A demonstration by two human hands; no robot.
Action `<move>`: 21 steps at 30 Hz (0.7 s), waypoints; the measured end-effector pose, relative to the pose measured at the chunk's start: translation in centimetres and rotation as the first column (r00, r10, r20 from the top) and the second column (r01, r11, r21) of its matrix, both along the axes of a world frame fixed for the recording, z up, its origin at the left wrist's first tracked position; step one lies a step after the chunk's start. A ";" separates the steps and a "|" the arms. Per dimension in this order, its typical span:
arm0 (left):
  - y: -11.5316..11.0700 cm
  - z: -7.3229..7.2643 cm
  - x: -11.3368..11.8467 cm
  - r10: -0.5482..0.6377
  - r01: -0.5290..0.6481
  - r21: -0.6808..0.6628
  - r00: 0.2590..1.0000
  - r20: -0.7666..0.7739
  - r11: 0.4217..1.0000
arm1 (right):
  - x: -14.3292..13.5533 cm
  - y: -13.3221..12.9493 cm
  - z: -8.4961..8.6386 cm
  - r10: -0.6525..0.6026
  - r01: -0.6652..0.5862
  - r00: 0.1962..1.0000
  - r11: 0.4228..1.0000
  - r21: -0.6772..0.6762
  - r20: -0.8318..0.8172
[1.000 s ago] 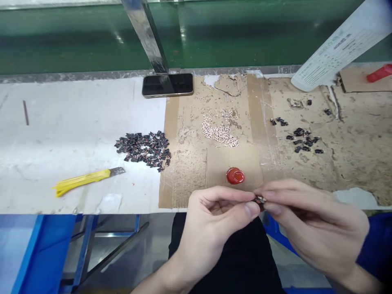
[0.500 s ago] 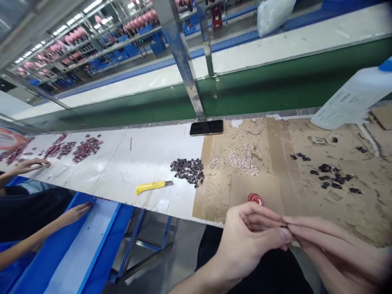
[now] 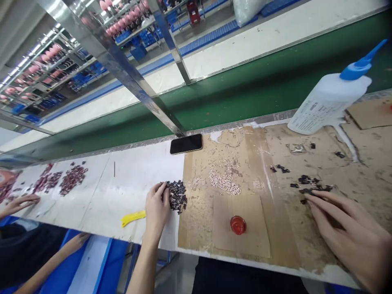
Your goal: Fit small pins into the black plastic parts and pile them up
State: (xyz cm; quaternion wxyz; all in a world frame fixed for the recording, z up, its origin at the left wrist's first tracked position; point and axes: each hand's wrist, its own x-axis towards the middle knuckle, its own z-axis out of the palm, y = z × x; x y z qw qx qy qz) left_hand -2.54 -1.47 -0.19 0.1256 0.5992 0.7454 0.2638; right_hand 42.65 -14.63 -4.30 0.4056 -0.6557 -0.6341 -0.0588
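Note:
My left hand (image 3: pixel 157 210) reaches over the white board, fingertips curled together at the left edge of a pile of small black pieces (image 3: pixel 178 197). Whatever is between those fingertips is hidden. On the cardboard at the right, my right hand (image 3: pixel 349 224) pinches at a looser group of small black pieces (image 3: pixel 309 180), with a dark piece at its fingertips. Between the hands, a red round cap-like dish (image 3: pixel 238 225) sits on a cardboard square (image 3: pixel 223 239). Behind it are scattered tiny pale beads (image 3: pixel 223 181).
A yellow cutter (image 3: pixel 133 217) lies beside my left forearm, its blade hidden. A phone (image 3: pixel 186 143) rests at the back by a metal post. A white bottle with a blue nozzle (image 3: pixel 329 100) leans at right. At left, a co-worker's hand (image 3: pixel 26 201) is near dark-red pieces (image 3: pixel 73 179).
My hands were together at the front edge, fingertips touching. They have parted: the left to the black pile, the right to the group on the right. The view has shifted.

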 end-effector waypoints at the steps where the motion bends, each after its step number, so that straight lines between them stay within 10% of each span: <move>1: 0.0 -0.3 -0.2 -0.017 0.017 -0.016 1.000 -0.018 1.000 | -1.0 0.7 0.8 0.019 -0.020 0.998 1.000 0.008 0.052; 10: 0.2 -1.0 -0.6 -0.125 0.118 0.059 0.983 0.131 0.991 | -12.7 10.5 2.8 0.406 -0.381 0.913 0.881 -0.282 0.036; 21: -1.8 -0.1 0.7 -0.137 0.097 0.100 0.816 0.562 0.990 | -13.6 11.5 1.4 0.405 -0.370 0.910 0.890 -0.267 0.090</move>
